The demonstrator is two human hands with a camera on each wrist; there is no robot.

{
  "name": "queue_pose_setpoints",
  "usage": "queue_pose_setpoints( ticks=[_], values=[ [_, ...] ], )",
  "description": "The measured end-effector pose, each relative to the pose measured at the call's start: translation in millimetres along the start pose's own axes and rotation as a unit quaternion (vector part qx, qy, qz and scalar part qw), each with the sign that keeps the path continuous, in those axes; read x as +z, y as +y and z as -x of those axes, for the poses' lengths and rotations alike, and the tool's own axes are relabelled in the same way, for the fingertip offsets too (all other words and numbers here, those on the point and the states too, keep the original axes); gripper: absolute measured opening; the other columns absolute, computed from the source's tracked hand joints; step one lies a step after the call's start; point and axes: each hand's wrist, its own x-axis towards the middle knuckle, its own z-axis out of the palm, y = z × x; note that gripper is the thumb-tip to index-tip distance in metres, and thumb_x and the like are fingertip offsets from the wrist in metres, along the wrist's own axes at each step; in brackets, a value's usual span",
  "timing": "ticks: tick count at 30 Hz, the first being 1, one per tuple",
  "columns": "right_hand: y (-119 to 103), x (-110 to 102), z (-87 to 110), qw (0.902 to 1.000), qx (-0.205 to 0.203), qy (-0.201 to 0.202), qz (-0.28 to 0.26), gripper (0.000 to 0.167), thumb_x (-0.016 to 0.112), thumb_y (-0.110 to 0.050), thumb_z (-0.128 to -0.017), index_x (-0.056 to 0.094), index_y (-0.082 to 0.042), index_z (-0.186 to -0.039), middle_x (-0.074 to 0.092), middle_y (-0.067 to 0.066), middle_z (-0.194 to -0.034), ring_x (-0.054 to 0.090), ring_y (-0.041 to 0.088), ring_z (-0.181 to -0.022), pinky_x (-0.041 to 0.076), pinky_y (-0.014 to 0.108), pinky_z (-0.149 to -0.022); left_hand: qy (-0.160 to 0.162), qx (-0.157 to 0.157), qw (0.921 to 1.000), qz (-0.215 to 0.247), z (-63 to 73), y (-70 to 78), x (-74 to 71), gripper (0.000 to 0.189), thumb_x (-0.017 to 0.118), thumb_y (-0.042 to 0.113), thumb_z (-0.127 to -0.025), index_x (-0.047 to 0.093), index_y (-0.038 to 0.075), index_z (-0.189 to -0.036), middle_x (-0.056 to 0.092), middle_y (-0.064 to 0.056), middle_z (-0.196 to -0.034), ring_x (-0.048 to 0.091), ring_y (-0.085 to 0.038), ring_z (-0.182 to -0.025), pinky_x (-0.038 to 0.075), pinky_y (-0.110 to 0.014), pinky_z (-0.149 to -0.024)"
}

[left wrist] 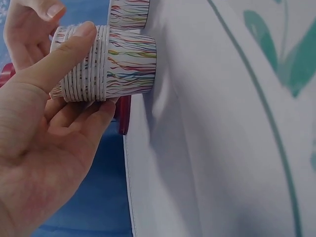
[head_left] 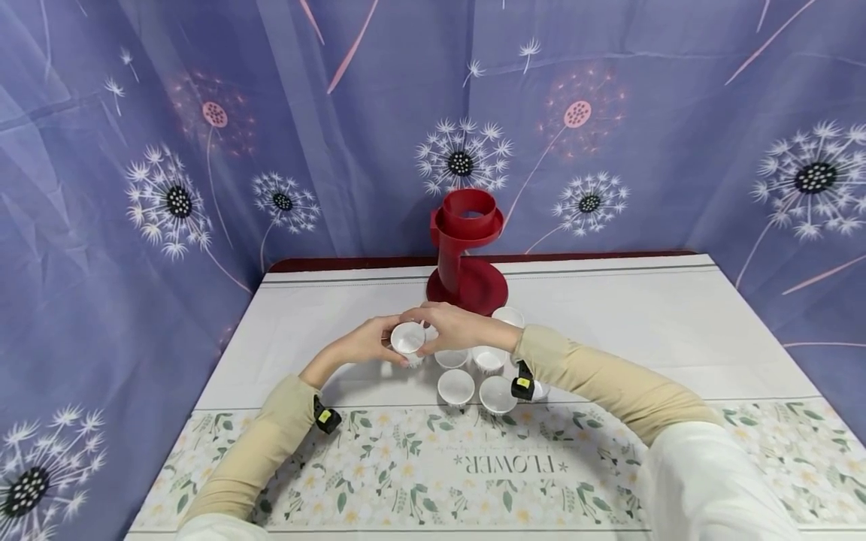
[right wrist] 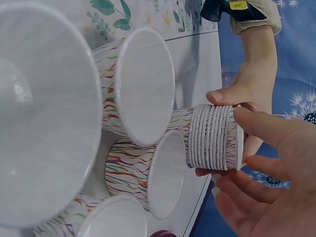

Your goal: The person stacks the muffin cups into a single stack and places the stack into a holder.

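A stack of nested paper cups [left wrist: 131, 64] with wavy coloured stripes stands between the two hands, mouths up. My left hand [head_left: 365, 343] grips it from the left, thumb on one side and fingers on the other, just below the stacked rims. At the top cup [right wrist: 234, 148], my right hand [head_left: 456, 327] pinches around the rim with thumb and fingertips; this cup sits slightly higher than the rims below it. Several single paper cups [head_left: 456, 387] stand mouth up on the table, right of the stack, some partly hidden beneath the right forearm.
Behind the cups rises a red stand [head_left: 449, 259] with a round base and an open ring on top. A white tablecloth with a floral band [head_left: 379, 466] covers the table. A blue dandelion-print curtain [head_left: 379, 150] hangs behind and on both sides.
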Motion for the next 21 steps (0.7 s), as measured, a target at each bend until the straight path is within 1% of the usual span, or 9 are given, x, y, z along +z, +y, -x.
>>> queue_pose_setpoints(
  ticks=[3,7,13,17,19,21],
  values=[
    [-0.1,-0.7,0.9,0.9997,0.021,0.000,0.011,0.054,0.076,-0.020,-0.084,0.057,-0.004,-0.131,0.063,0.009,-0.126,0.062,0.022,-0.106,0.052,0.031,-0.089,0.001,0.009,0.9999,-0.007,-0.7,-1.0,0.0,0.065,0.082,0.008,-0.076,0.050,0.000,-0.133,0.061,-0.019,-0.117,0.062,-0.027,-0.103,0.053,-0.022,-0.080],
    [-1.0,-1.0,1.4,0.9988,0.045,0.000,0.017,0.049,0.075,-0.020,-0.084,0.061,-0.003,-0.128,0.065,0.009,-0.123,0.064,0.024,-0.104,0.053,0.030,-0.087,0.003,0.012,0.9999,0.001,-1.3,-1.2,0.2,0.061,0.081,0.007,-0.076,0.052,0.000,-0.129,0.061,-0.020,-0.116,0.062,-0.030,-0.102,0.052,-0.022,-0.079],
    [-1.6,0.8,-0.3,0.9981,0.060,0.001,0.016,0.049,0.077,-0.021,-0.083,0.061,-0.003,-0.127,0.067,0.008,-0.120,0.065,0.023,-0.104,0.054,0.032,-0.087,-0.001,0.005,1.0000,0.002,-1.4,-1.3,0.6,0.067,0.081,0.008,-0.077,0.045,0.000,-0.134,0.062,-0.020,-0.122,0.063,-0.029,-0.105,0.054,-0.026,-0.084],
    [-1.1,1.4,-1.6,0.9976,0.068,-0.001,0.015,0.050,0.077,-0.022,-0.083,0.061,-0.004,-0.126,0.067,0.008,-0.119,0.064,0.023,-0.104,0.054,0.033,-0.087,-0.004,0.003,0.9999,0.013,-0.9,-0.3,0.1,0.070,0.081,0.007,-0.076,0.043,0.000,-0.134,0.063,-0.021,-0.122,0.063,-0.028,-0.106,0.053,-0.028,-0.088],
    [-0.4,1.5,-1.6,0.9972,0.073,-0.003,0.014,0.051,0.077,-0.022,-0.083,0.060,-0.004,-0.128,0.067,0.008,-0.119,0.064,0.022,-0.105,0.054,0.032,-0.087,-0.007,-0.001,0.9996,0.026,-0.6,1.3,0.3,0.069,0.080,0.008,-0.078,0.041,0.001,-0.134,0.064,-0.021,-0.120,0.064,-0.025,-0.105,0.053,-0.027,-0.088],
    [0.4,1.7,-1.1,0.9970,0.076,-0.004,0.013,0.052,0.077,-0.022,-0.083,0.060,-0.004,-0.128,0.066,0.009,-0.118,0.064,0.022,-0.105,0.054,0.032,-0.088,-0.011,-0.005,0.9992,0.039,-0.4,2.5,0.8,0.066,0.079,0.009,-0.080,0.039,0.002,-0.133,0.065,-0.021,-0.118,0.065,-0.022,-0.101,0.053,-0.026,-0.084]
  ],
)
